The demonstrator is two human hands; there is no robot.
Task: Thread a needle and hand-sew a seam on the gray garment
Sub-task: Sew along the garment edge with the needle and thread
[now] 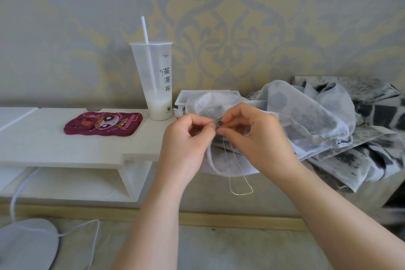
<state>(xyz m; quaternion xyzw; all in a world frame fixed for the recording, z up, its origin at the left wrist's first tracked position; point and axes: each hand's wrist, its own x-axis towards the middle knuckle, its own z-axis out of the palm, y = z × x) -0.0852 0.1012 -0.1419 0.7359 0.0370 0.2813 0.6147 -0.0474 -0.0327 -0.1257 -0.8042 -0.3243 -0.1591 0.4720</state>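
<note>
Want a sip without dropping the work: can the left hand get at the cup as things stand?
Probably yes: the cup stands on the white shelf just beyond the left hand, nothing between them. But its fingers pinch the needle, so it must let go first.

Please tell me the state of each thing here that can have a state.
Left hand: pinching the needle.
Right hand: pinching the thread beside it.
Thread: loop hanging below the hands.
Gray garment: crumpled, behind the hands.
Cup: upright, nearly empty, straw in.
Phone case: lying flat on shelf.
</note>
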